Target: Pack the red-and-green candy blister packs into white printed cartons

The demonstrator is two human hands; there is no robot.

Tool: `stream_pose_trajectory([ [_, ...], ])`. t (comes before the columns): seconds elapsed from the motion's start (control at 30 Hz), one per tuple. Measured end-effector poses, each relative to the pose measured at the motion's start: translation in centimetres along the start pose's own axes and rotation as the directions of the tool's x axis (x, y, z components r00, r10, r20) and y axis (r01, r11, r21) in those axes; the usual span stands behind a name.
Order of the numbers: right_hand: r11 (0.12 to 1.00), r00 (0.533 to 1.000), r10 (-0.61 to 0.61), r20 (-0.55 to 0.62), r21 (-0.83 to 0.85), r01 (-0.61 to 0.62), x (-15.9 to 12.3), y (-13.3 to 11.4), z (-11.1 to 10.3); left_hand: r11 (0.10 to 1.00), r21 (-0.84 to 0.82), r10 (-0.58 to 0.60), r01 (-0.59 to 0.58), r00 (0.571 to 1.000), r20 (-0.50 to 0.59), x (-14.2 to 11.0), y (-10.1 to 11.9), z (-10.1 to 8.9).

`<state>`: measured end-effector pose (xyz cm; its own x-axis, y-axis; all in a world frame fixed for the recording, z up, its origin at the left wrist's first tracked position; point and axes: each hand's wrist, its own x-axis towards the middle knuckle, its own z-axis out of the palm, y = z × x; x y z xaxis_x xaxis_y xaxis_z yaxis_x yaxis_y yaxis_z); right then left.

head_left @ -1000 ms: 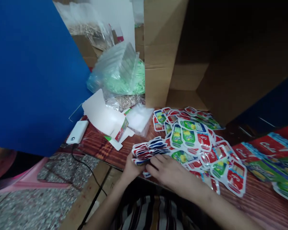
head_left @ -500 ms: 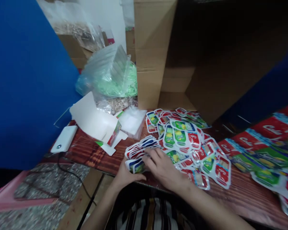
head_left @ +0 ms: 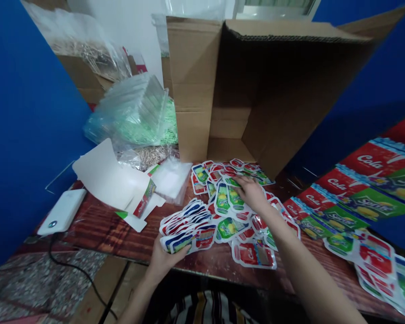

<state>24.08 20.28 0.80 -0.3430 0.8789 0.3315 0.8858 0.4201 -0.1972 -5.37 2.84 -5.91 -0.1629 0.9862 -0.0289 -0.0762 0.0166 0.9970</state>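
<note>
My left hand (head_left: 165, 260) is closed round the near end of a row of packets (head_left: 185, 220), thumb in front. These flat, white-edged packets stand on edge, pressed together, on the wooden table. One red and green packet (head_left: 204, 237) sticks out on the right side of the row. My right hand (head_left: 251, 191) reaches over the loose pile of red Cola and green Sprite packets (head_left: 231, 228), its fingers stretched out and touching packets at the back. The undersides of those fingers are hidden.
A large open carton (head_left: 194, 103) stands behind the pile. Printed Cola and Sprite boxes (head_left: 349, 189) are stacked at right, with more packets (head_left: 378, 258) before them. At left lie an unfolded white carton (head_left: 111, 177), a plastic bag (head_left: 172, 180) and a white device with a cable (head_left: 62, 211).
My right hand has left the row of packets and moved right and away from me, onto the loose pile. My left hand stays at the row. The camera view has shifted.
</note>
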Motion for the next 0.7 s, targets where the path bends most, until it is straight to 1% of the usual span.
stream_pose_trajectory([
  [0.07,0.999,0.998,-0.003,-0.064,-0.034,0.000,0.0,0.5,-0.2,1.000,-0.004,0.008,-0.008,1.000,-0.012,-0.1,0.2,0.2],
  [0.13,0.999,0.988,-0.011,-0.154,-0.036,0.006,0.1,0.2,-1.4,1.000,0.013,0.010,-0.010,0.999,-0.032,-0.3,0.4,0.5],
  [0.17,1.000,0.981,-0.019,-0.192,-0.008,0.017,0.3,-0.2,-2.2,1.000,0.026,0.012,-0.011,0.999,-0.036,-0.4,0.5,0.6],
  [0.23,0.996,0.964,-0.022,-0.266,0.079,0.044,0.8,-1.5,-4.0,0.999,0.047,0.024,-0.023,0.999,-0.027,-0.6,0.6,0.8],
  [0.3,0.981,0.949,0.007,-0.314,0.188,0.055,1.3,-3.5,-5.8,0.998,0.058,0.039,-0.039,0.999,-0.004,-0.7,0.7,0.8],
  [0.37,0.946,0.945,0.056,-0.321,0.319,0.052,1.5,-5.8,-7.1,0.998,0.048,0.044,-0.045,0.999,0.013,-0.5,0.9,0.8],
  [0.4,0.912,0.946,0.085,-0.312,0.407,0.052,1.4,-6.9,-7.6,0.998,0.039,0.048,-0.049,0.999,0.018,-0.4,1.0,0.7],
  [0.43,0.859,0.949,0.118,-0.294,0.510,0.051,1.2,-7.9,-8.0,0.998,0.027,0.054,-0.055,0.998,0.023,-0.2,1.1,0.6],
  [0.47,0.783,0.953,0.150,-0.263,0.620,0.048,0.9,-8.8,-8.3,0.998,0.015,0.060,-0.061,0.998,0.029,-0.1,1.2,0.6],
  [0.5,0.688,0.962,0.171,-0.211,0.725,0.036,0.5,-9.4,-8.5,0.998,0.002,0.063,-0.063,0.997,0.036,0.0,1.2,0.5],
  [0.53,0.585,0.976,0.171,-0.134,0.811,0.009,0.0,-10.0,-8.7,0.998,-0.013,0.061,-0.060,0.997,0.041,0.1,1.2,0.4],
  [0.57,0.492,0.988,0.148,-0.042,0.870,-0.036,-0.6,-10.4,-8.9,0.998,-0.029,0.052,-0.050,0.998,0.047,0.1,1.2,0.3],
  [0.6,0.422,0.993,0.105,0.045,0.902,-0.086,-1.2,-10.8,-9.0,0.998,-0.046,0.037,-0.034,0.998,0.054,0.1,1.2,0.3],
  [0.63,0.378,0.992,0.061,0.109,0.918,-0.124,-1.9,-11.2,-9.1,0.998,-0.063,0.018,-0.014,0.998,0.062,0.1,1.1,0.2],
  [0.67,0.350,0.992,0.038,0.121,0.928,-0.127,-2.5,-11.5,-9.2,0.997,-0.078,-0.001,0.006,0.998,0.069,0.1,1.1,0.2],
  [0.7,0.335,0.996,0.036,0.079,0.938,-0.087,-3.2,-12.0,-9.2,0.996,-0.088,-0.017,0.023,0.997,0.076,0.1,1.2,0.2],
])
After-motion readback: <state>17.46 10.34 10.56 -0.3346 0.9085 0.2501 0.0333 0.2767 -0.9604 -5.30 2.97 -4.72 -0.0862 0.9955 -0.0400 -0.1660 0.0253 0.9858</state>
